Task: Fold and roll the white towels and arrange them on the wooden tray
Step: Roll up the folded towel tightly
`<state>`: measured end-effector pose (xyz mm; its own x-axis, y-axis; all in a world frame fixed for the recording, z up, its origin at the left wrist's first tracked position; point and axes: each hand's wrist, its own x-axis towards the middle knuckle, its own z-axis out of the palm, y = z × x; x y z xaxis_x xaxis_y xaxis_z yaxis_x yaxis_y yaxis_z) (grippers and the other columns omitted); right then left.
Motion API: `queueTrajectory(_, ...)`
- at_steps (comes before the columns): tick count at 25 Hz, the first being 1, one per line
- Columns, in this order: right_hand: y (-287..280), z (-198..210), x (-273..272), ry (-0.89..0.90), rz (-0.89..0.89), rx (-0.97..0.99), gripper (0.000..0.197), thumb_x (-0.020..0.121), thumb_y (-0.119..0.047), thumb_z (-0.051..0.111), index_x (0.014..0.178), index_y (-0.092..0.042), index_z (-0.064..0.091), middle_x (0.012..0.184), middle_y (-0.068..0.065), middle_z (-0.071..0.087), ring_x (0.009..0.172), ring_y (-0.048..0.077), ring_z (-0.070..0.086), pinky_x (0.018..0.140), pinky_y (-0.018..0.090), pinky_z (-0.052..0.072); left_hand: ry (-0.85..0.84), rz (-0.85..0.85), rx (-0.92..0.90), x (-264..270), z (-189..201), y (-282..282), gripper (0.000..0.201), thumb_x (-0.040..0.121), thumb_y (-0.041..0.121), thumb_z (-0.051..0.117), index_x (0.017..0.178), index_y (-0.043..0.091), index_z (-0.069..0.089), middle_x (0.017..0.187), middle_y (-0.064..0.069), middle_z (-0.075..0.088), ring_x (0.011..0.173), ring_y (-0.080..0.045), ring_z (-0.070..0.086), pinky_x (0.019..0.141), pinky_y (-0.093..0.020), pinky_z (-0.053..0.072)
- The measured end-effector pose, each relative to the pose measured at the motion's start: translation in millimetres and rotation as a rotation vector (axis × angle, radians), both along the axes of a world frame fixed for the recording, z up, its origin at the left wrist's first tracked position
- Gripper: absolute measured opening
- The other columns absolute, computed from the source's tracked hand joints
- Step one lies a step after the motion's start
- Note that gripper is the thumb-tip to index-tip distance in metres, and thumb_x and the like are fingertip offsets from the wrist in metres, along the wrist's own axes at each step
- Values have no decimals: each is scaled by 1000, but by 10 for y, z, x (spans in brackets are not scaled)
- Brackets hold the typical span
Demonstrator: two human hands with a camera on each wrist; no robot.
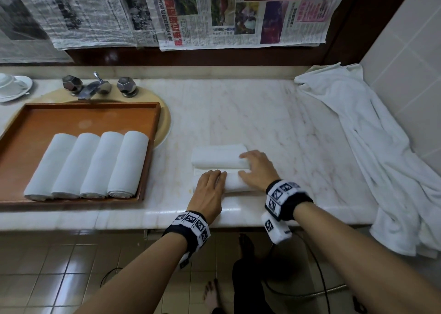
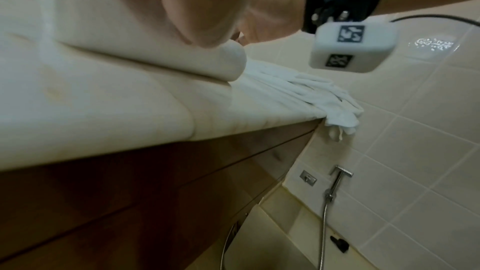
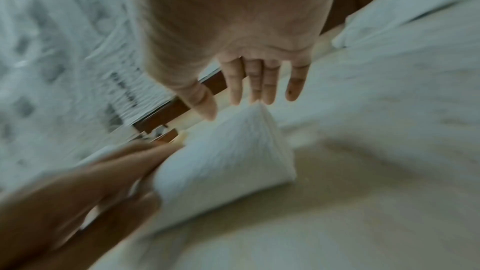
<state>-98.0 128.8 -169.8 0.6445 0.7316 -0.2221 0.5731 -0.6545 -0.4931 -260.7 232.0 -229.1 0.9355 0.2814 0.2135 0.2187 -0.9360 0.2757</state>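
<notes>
Marble counter [image 1: 274,113], seen from above in the head view. Near its front edge lies a white towel [image 1: 232,184], partly rolled; the roll's long axis runs left to right, parallel to the counter edge. A second thick fold or roll of the same cloth [image 1: 218,156] lies just behind it, also left to right; whether the two are one towel or separate pieces cannot be told.

Left hand [image 1: 210,188]: palm down on the left end of the near roll, fingers straight and together, pressing, not wrapped around it. Right hand [image 1: 257,170]: palm down at the right end, fingers spread and extended, thumb toward the near roll, fingertips reaching the rear fold. The right wrist view is blurred but shows flat, straight fingers [image 3: 259,81] over the cloth.

Wooden tray [image 1: 90,113] sits at the left, over the sink, well apart from the hands. Four rolled towels [image 1: 90,163] lie on it side by side, touching, long axes running front to back, leaning slightly right at the far ends.

A loose white towel heap [image 1: 381,158] drapes over the counter's right end. Faucet [image 1: 91,88] behind the tray.
</notes>
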Motion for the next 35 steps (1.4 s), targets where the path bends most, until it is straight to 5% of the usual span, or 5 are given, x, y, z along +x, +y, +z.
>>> queueTrajectory(9, 220, 13, 390, 534, -330, 205, 40, 83, 8, 53, 110, -15, 71, 122, 5, 62, 107, 18, 57, 79, 18, 45, -4, -26, 17, -189, -12, -112, 45, 87, 14, 41, 127, 0, 54, 123, -17, 55, 111, -32, 44, 103, -39, 33)
queueTrajectory(14, 183, 69, 193, 65, -54, -166, 70, 95, -21, 54, 154, -29, 16, 162, 4, 1, 147, 27, 2, 118, 49, 11, 61, -15, 6, -94, 48, -79, 54, 65, 6, 53, 119, 1, 58, 111, -14, 59, 100, -33, 53, 97, -35, 30)
queueTrajectory(20, -158, -320, -666, -366, 312, -47, 46, 83, -8, 41, 126, -2, 56, 122, 13, 59, 113, 32, 56, 107, 46, 39, 312, 35, 6, 199, 337, 73, 44, 84, 6, 41, 126, 12, 49, 119, -6, 54, 111, -26, 46, 101, -34, 27)
queueTrajectory(28, -109, -198, -473, -261, 391, -55, 28, 97, -10, 41, 122, -10, 53, 115, 6, 58, 108, 26, 49, 95, 33, 32, 34, 25, -78, -58, 229, -186, 50, 70, -2, 52, 120, 2, 50, 116, -14, 48, 100, -28, 45, 95, -31, 31)
queueTrajectory(35, -222, -345, -776, -389, 253, -72, 53, 83, -21, 65, 129, 1, 51, 125, 16, 55, 115, 34, 53, 103, 42, 41, 289, 20, -82, 40, 296, -92, 42, 77, 5, 51, 119, 6, 55, 111, -10, 55, 100, -30, 51, 97, -33, 36)
